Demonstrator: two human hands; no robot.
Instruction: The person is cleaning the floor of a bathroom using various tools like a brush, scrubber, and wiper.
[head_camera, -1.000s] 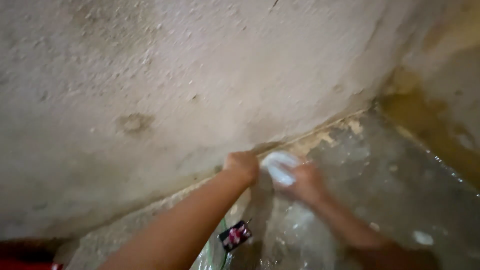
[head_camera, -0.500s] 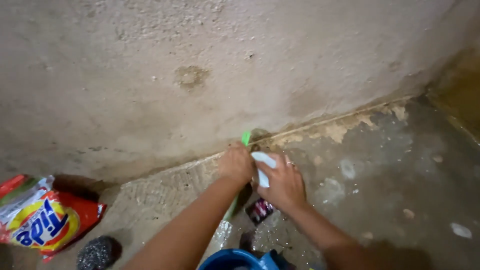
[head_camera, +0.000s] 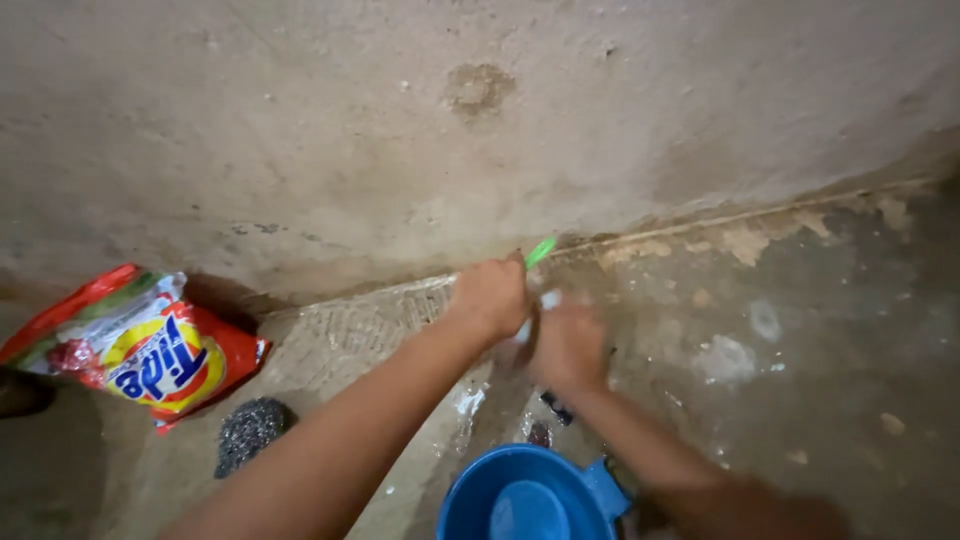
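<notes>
My left hand (head_camera: 490, 295) is closed around a green-handled brush (head_camera: 540, 251), whose green tip sticks up past my knuckles near the foot of the wall. My right hand (head_camera: 568, 347) sits just beside it, fingers wrapped around a small white object (head_camera: 548, 300) that is mostly hidden and blurred. Both hands are pressed close together over the wet concrete floor (head_camera: 800, 330). A blue plastic dipper (head_camera: 528, 496) lies directly below my hands at the bottom edge.
A red and yellow detergent bag (head_camera: 140, 345) lies at the left against the rough concrete wall (head_camera: 400, 130). A grey steel scouring pad (head_camera: 250, 430) rests on the floor beside it. A small dark sachet (head_camera: 556, 408) lies under my right wrist.
The view has swung left and down, bringing the detergent bag, scouring pad and blue dipper into sight. My hands stayed together, and the green brush tip now shows above my left hand.
</notes>
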